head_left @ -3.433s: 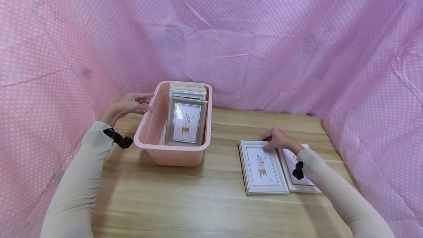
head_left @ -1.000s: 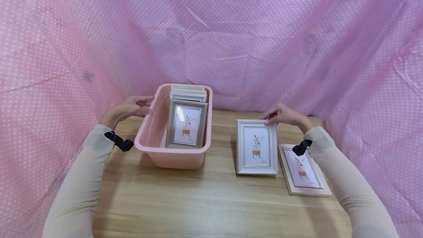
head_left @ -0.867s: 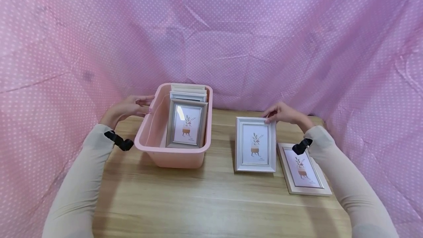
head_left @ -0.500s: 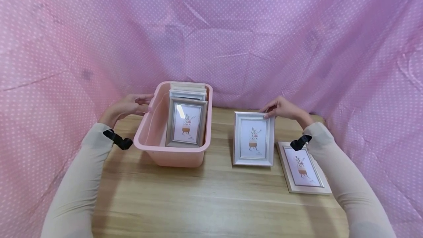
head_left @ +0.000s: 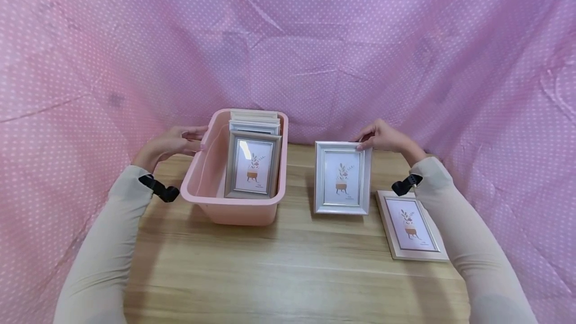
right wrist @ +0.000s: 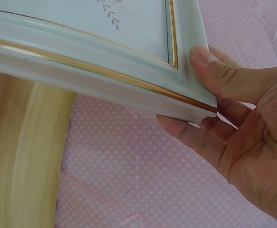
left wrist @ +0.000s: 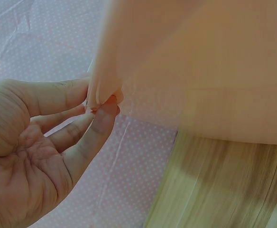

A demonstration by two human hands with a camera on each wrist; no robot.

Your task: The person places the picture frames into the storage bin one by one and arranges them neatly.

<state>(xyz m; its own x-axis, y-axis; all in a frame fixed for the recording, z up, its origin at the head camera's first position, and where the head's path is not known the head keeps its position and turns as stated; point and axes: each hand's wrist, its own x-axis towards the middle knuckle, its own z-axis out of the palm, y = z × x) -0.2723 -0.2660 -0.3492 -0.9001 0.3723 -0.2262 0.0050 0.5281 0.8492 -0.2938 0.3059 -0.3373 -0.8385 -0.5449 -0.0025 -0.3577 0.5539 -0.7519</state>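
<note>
My right hand [head_left: 384,139] grips a white picture frame [head_left: 343,178] by its top right corner. The thumb lies on the front face and the fingers go behind, as the right wrist view shows. This frame is tilted up, and its picture of a potted plant faces me. With thumb and fingers my left hand [head_left: 173,145] pinches the left rim of a pink plastic bin [head_left: 243,214]. In the left wrist view the thumb [left wrist: 58,95] and fingertips meet on that rim. Several picture frames lean one behind another inside, a grey-beige frame [head_left: 253,165] foremost.
A cream picture frame [head_left: 411,226] lies face up on the wooden table [head_left: 288,274], right of the held one and partly under my right forearm. Pink dotted cloth [head_left: 288,54] hangs at the back and both sides.
My right hand has taken the white picture frame from beside the cream frame, tilted it up and moved it back and slightly left. My left hand stays on the bin rim.
</note>
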